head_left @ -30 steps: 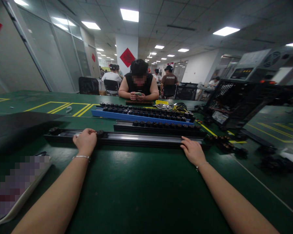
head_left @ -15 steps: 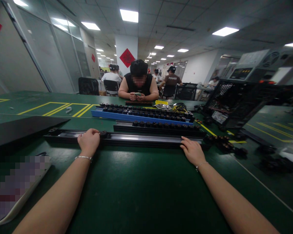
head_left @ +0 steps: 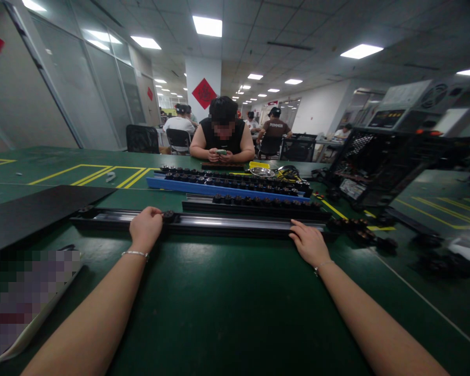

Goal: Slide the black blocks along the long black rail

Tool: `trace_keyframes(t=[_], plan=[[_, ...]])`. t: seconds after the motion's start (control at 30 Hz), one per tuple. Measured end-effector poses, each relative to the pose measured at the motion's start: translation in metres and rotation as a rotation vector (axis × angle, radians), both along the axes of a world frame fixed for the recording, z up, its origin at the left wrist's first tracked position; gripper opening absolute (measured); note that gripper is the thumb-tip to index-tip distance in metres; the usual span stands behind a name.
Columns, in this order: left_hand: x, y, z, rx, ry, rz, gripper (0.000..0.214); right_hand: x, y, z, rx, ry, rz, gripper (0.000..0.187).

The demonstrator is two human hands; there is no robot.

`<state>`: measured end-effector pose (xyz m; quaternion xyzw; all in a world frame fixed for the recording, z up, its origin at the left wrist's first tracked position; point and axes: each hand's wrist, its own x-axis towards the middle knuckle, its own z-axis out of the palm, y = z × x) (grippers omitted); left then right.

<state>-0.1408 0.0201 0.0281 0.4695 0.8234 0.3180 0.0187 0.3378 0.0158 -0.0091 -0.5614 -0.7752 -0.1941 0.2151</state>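
A long black rail (head_left: 227, 223) with a shiny groove lies across the green table in front of me. My left hand (head_left: 144, 227) is closed, pinching a small black knob (head_left: 167, 215) that sits in the rail's groove. At the rail's right end, my right hand (head_left: 309, 243) rests with its fingers curled over the near edge. A second black rail (head_left: 254, 204) lined with several black knobs lies just behind. More loose black knobs (head_left: 356, 228) are heaped at the right end.
A blue rail with knobs (head_left: 219, 185) lies farther back. A person (head_left: 223, 136) sits across the table, holding a phone. A black sheet (head_left: 35, 211) lies at the left. A black crate and machine (head_left: 391, 156) stand at the right.
My left hand has slid rightwards along the rail together with the black knob. My right hand has stayed where it was.
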Motion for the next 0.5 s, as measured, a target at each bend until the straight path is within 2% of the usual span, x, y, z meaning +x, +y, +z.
trace_keyframes(t=[0.5], plan=[[0.0095,-0.0016,0.0030,-0.021,0.029,-0.034,0.025,0.0014,0.0016,-0.0009,0.015,-0.013,0.012,0.026]])
